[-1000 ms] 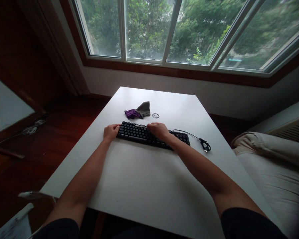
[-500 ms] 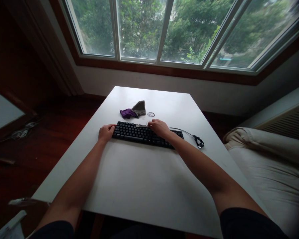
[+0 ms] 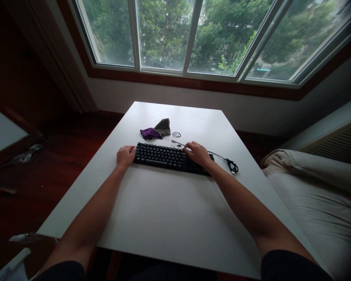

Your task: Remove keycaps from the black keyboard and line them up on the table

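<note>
A black keyboard (image 3: pixel 163 156) lies across the white table. At its left end, my left hand (image 3: pixel 125 157) is closed on the keyboard's edge, with the thumb side against it. My right hand (image 3: pixel 197 153) is over the right part of the keyboard, its fingers pinched on a thin pale stick (image 3: pixel 178 143). The stick's slightly thicker tip points left, past the keyboard's back edge; its other end is hidden in the fingers. Just behind the keyboard, near the stick, lies a small clear round thing (image 3: pixel 174 146) with a dark ring in it.
A purple cloth (image 3: pixel 149 133) and a grey cloth (image 3: pixel 163 127) lie behind the keyboard. Beside them is a flat round disc (image 3: pixel 176 134). The bundled keyboard cable (image 3: pixel 232 166) rests at the right. A cushioned seat (image 3: pixel 310 203) stands right of the table (image 3: pixel 163 210).
My right hand has moved right along the keyboard, and the stick has shifted from above the keys to past the back edge. My left hand stays at the left end.
</note>
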Demonstrator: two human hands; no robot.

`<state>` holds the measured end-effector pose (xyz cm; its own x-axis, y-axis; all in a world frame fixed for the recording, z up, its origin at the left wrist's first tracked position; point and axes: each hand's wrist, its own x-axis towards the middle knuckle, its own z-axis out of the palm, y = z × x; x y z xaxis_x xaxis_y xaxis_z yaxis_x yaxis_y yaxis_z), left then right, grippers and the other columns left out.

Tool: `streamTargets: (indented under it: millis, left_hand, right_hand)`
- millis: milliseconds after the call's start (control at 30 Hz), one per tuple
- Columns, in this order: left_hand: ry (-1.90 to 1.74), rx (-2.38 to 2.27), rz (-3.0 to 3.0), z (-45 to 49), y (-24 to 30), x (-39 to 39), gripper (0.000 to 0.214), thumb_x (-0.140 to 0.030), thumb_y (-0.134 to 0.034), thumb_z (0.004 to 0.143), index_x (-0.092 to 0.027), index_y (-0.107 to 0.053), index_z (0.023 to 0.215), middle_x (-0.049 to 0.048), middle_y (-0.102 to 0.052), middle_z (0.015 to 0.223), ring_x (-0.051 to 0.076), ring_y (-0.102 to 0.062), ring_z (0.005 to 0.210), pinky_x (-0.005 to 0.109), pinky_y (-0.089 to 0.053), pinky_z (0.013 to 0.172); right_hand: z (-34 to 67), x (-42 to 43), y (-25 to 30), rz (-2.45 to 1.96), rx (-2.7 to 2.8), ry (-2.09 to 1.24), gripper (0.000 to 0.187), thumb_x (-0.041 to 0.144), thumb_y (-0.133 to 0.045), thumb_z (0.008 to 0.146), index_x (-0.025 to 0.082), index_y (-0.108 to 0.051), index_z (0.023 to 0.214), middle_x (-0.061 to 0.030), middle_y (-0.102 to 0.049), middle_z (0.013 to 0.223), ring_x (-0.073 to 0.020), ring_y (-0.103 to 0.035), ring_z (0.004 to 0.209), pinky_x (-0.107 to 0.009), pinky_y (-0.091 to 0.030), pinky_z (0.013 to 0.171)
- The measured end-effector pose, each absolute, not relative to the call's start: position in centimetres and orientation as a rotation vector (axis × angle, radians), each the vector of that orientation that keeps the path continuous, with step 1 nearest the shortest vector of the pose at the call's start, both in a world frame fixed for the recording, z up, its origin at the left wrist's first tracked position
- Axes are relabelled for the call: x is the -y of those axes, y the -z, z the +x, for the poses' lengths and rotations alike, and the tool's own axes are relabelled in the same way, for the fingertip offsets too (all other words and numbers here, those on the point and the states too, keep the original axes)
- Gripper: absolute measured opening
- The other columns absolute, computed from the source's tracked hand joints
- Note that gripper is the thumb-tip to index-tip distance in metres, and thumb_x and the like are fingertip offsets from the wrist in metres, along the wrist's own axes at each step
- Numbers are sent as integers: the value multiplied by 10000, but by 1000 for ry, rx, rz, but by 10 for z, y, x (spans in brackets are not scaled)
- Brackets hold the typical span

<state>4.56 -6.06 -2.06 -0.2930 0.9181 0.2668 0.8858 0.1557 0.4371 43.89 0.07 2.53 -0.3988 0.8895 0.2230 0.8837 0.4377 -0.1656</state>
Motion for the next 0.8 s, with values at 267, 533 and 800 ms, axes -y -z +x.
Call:
streamTargets:
  millis: [267, 533, 800]
  left_hand:
    - [-753, -2400, 1783, 59, 29, 56, 468, -520, -425, 998, -239, -755, 1174, 120, -666, 1249, 338, -549, 1180, 471, -436, 1025]
    - [-767, -2424, 1638, 73, 27, 55, 465, -531, -446, 983, -239, -732, 1205, 134, -649, 1298, 366, -526, 1235, 519, -413, 1062]
    - [-738, -2422, 1689, 71, 28, 59, 448, -502, -457, 978, -240, -732, 1216, 118, -665, 1295, 345, -549, 1221, 473, -431, 1051]
  right_hand:
    - [562, -6, 2, -1988, 1932, -45, 346, 397, -468, 985, 253, -691, 1206, -161, -746, 949, -338, -692, 871, -420, -469, 705]
    - [533, -28, -14, -1830, 2216, 2, 288, 322, -515, 988, 252, -742, 1151, -148, -692, 1073, -281, -622, 1041, -428, -465, 921]
    - [393, -63, -31, -1602, 2517, -146, 277, 334, -562, 999, 281, -762, 1184, -79, -686, 1187, -214, -584, 1106, -285, -430, 929]
